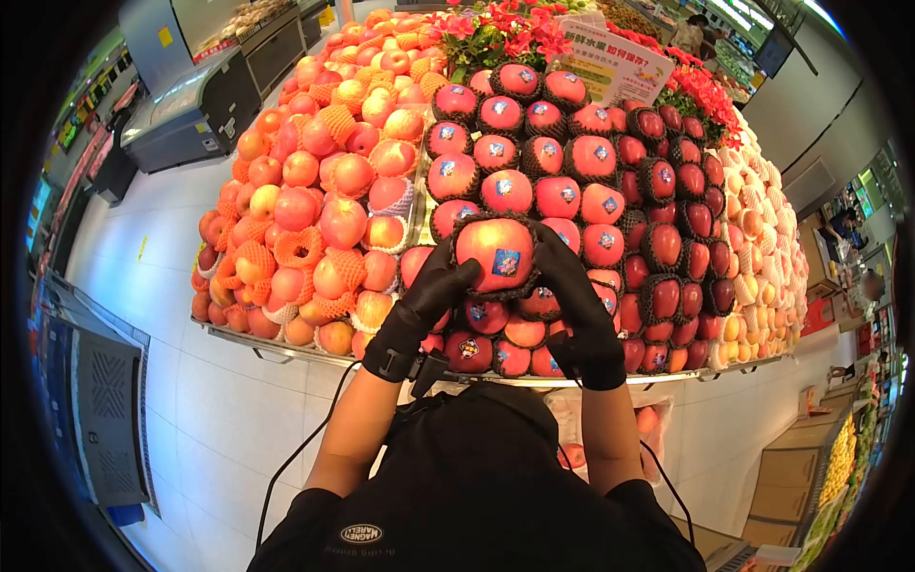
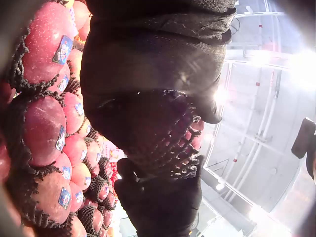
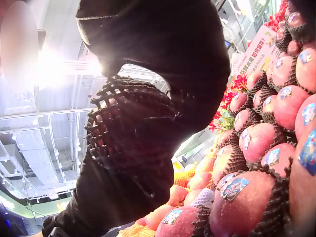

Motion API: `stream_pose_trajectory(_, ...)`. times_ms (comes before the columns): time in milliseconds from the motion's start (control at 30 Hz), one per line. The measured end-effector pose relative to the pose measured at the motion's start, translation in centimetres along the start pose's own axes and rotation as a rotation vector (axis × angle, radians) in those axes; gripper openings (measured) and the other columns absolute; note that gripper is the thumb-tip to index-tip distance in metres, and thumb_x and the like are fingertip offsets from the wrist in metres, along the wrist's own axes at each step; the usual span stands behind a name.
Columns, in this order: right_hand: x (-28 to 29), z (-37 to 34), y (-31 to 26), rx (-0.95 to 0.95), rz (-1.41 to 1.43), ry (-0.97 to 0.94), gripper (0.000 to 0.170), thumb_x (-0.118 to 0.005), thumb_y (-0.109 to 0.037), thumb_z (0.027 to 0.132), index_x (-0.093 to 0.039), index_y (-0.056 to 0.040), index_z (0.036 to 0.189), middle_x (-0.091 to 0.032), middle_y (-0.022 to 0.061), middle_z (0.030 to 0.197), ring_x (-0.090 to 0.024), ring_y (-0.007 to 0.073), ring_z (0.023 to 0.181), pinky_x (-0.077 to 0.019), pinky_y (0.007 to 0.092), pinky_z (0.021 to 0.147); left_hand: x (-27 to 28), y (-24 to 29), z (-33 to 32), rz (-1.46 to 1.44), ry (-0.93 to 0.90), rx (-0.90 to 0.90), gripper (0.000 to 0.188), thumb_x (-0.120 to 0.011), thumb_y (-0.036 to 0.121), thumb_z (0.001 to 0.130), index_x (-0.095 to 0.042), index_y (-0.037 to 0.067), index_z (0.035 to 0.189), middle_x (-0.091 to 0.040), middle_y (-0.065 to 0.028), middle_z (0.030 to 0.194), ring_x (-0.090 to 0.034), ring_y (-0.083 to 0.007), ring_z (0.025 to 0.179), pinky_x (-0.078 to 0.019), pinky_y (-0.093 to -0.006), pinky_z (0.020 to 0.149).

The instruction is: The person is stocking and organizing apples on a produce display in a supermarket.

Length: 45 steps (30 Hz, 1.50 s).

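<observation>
A large red apple [image 1: 496,255] with a blue sticker sits in a black foam net, held up between both hands over the front of the fruit display. My black-gloved left hand [image 1: 426,303] grips its left side, thumb along the front. The right hand [image 1: 583,329], gloved in black too, holds the opposite side. In the left wrist view the black foam net [image 2: 170,133] shows between the two dark gloves. From the right wrist, the netted apple [image 3: 126,118] appears in shadow, with fingers round it.
Rows of stickered apples [image 1: 500,153] in black nets lie beneath and beyond the hands. Apples in orange nets [image 1: 305,205] are heaped to the left, dark red apples [image 1: 664,243] to the right. A sign [image 1: 618,59] and red flowers [image 1: 515,33] stand at the back.
</observation>
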State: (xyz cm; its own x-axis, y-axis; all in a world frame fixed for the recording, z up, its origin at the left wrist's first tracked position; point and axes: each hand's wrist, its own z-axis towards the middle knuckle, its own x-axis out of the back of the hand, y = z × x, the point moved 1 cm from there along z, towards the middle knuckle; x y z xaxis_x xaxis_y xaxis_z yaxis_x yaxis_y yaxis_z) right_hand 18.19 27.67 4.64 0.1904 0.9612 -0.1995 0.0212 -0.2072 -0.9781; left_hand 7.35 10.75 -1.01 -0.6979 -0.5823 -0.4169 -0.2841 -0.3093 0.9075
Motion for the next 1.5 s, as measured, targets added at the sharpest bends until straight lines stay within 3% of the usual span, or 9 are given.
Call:
stream_pose_trajectory(133, -1.8, -0.7, -1.3, 0.142, -0.071, 0.068, 0.05, -0.055, -0.024, 0.094, -0.044, -0.005, 0.139, -0.052, 0.0086, 0.132, -0.048, 0.019, 0.123, -0.0383, 0.0326, 0.103, -0.2, -0.5, 0.2, -0.115, 0.002, -0.041, 0.068, -0.066, 0.017, 0.087, -0.032, 0.004, 0.145, -0.049, -0.0129, 0.134, -0.052, -0.0242, 0.12, -0.044, -0.0387, 0.103)
stream_pose_trajectory(267, -2.0, -1.4, -1.6, 0.336, -0.163, 0.019, 0.048, -0.057, -0.022, 0.093, -0.047, -0.0037, 0.137, -0.054, 0.0094, 0.128, -0.049, 0.0186, 0.12, -0.0389, 0.0314, 0.102, 0.2, -0.5, 0.3, -0.189, 0.017, -0.061, 0.069, -0.069, 0.019, 0.086, -0.034, 0.004, 0.143, -0.05, -0.013, 0.133, -0.051, -0.0241, 0.12, -0.044, -0.0383, 0.102)
stream_pose_trajectory(433, -0.3, 1.5, 2.0, 0.121, -0.131, 0.116, 0.047, -0.057, -0.024, 0.095, -0.047, -0.002, 0.135, -0.055, 0.0108, 0.127, -0.051, 0.0175, 0.116, -0.041, 0.0322, 0.1, 0.6, -0.1, 0.2, -0.055, 0.07, -0.018, 0.067, -0.074, 0.018, 0.082, -0.039, 0.001, 0.137, -0.054, -0.013, 0.128, -0.054, -0.0226, 0.116, -0.0457, -0.0367, 0.099)
stream_pose_trajectory(833, -2.0, 1.1, 1.5, 0.1, 0.154, 0.061, 0.046, -0.06, -0.025, 0.093, -0.043, -0.008, 0.132, -0.055, 0.0114, 0.116, -0.054, 0.02, 0.109, -0.0469, 0.0342, 0.092, 1.4, 0.3, 0.2, 0.016, 0.084, -0.059, 0.053, -0.073, 0.015, 0.083, -0.048, 0.002, 0.127, -0.059, -0.0098, 0.118, -0.059, -0.0184, 0.105, -0.0491, -0.0332, 0.091)
stream_pose_trajectory(1000, -0.5, 2.7, 4.3, -0.001, 0.16, 0.127, 0.047, -0.057, -0.032, 0.094, -0.043, -0.01, 0.133, -0.056, 0.0103, 0.111, -0.059, 0.0188, 0.095, -0.0508, 0.0322, 0.078, -0.4, 0.8, 0.3, -0.146, 0.123, 0.084, 0.042, -0.054, 0.028, 0.098, -0.051, -0.001, 0.128, -0.062, -0.0091, 0.117, -0.061, -0.0179, 0.104, -0.0499, -0.0337, 0.091)
stream_pose_trajectory(1233, 1.0, 3.4, 5.8, -0.028, 0.009, 0.047, 0.048, -0.056, -0.036, 0.095, -0.045, -0.0106, 0.135, -0.059, 0.0052, 0.099, -0.059, 0.0142, 0.073, -0.0466, 0.0266, 0.056, 1.2, -0.6, 0.6, -0.25, 0.041, 0.092, 0.046, -0.053, 0.036, 0.098, -0.053, 0.0, 0.126, -0.063, -0.0089, 0.114, -0.062, -0.0193, 0.102, -0.0497, -0.0339, 0.091)
stream_pose_trajectory(1433, 1.3, 2.5, 1.7, 0.112, -0.388, 0.039, 0.074, -0.071, -0.026, 0.085, -0.032, -0.0074, 0.145, -0.047, 0.0125, 0.132, -0.056, 0.0227, 0.106, -0.052, 0.035, 0.081, 1.5, -0.4, 0.6, -0.316, 0.032, 0.085, 0.045, -0.053, 0.037, 0.098, -0.055, -0.001, 0.123, -0.064, -0.0097, 0.111, -0.063, -0.0183, 0.099, -0.0505, -0.0333, 0.089)
stream_pose_trajectory(1467, 1.3, 2.3, 0.6, 0.096, -0.582, -0.022, 0.097, -0.082, -0.022, 0.071, -0.026, -0.0054, 0.148, -0.033, 0.0181, 0.146, -0.043, 0.0311, 0.128, -0.044, 0.0429, 0.099, 1.5, -0.4, 0.6, -0.297, 0.045, 0.094, 0.045, -0.053, 0.037, 0.098, -0.055, -0.001, 0.123, -0.064, -0.0093, 0.111, -0.063, -0.0181, 0.098, -0.0506, -0.0332, 0.089)
stream_pose_trajectory(1500, 1.0, 2.2, 0.0, 0.224, -0.718, -0.068, 0.102, -0.084, -0.022, 0.067, -0.024, -0.0055, 0.148, -0.032, 0.0197, 0.146, -0.04, 0.0332, 0.13, -0.0418, 0.0445, 0.102, 1.4, -0.4, 0.6, -0.278, 0.057, 0.105, 0.046, -0.053, 0.037, 0.098, -0.055, -0.001, 0.123, -0.064, -0.009, 0.11, -0.063, -0.0179, 0.098, -0.0507, -0.0331, 0.088)
